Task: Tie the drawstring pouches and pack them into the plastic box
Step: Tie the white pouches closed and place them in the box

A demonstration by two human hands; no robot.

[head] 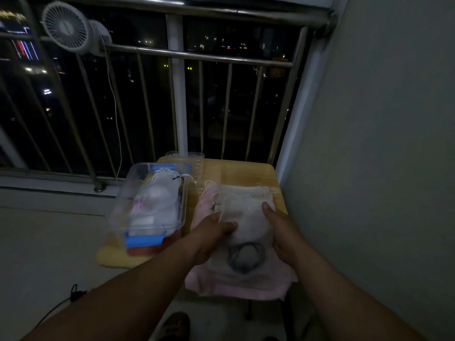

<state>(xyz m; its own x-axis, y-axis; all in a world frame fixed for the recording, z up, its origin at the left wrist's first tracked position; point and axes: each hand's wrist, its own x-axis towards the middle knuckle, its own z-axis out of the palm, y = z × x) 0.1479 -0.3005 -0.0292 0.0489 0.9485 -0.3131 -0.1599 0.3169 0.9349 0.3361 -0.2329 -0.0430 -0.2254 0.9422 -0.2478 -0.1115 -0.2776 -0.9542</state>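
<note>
My left hand and right hand gripping top pouch of the worktop stack, filled plastic box beside

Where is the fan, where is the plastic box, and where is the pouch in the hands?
fan point(65, 27), head view, middle of its round grille.
plastic box point(124, 195), head view, its clear left wall.
pouch point(243, 210), head view, upper middle of its cloth.
</note>
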